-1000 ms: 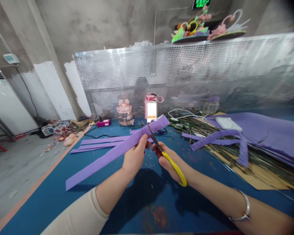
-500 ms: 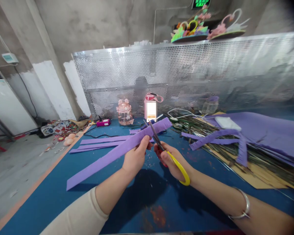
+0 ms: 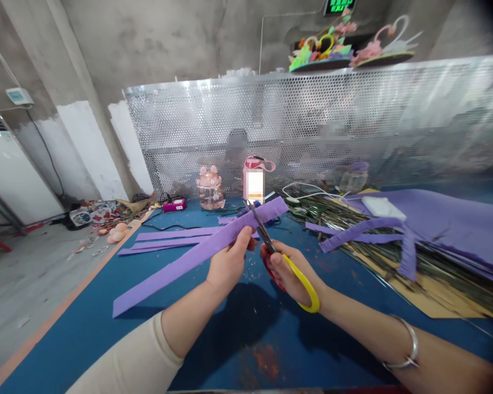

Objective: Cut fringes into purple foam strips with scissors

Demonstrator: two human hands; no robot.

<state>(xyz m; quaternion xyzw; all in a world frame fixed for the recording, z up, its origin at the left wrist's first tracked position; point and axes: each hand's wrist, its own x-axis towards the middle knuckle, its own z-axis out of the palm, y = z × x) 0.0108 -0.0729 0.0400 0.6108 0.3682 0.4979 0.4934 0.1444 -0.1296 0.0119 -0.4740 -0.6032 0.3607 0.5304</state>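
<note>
My left hand pinches a long purple strip between thumb and fingers, near its upper right part. The strip slants from lower left to upper right above the blue table. In my right hand are scissors with one yellow and one red handle. Their blades are parted and meet the strip's edge, just right of my left thumb. More purple strips lie on the table behind the held one.
Thin dark stalks, a purple sheet and a white device lie at the right. A pink jar, a pink bottle and a magenta power block stand before a perforated metal panel.
The scissor handles look slightly further apart, with the red one now more visible. My left hand and the held strip have hardly moved; the whole view has shifted slightly.
</note>
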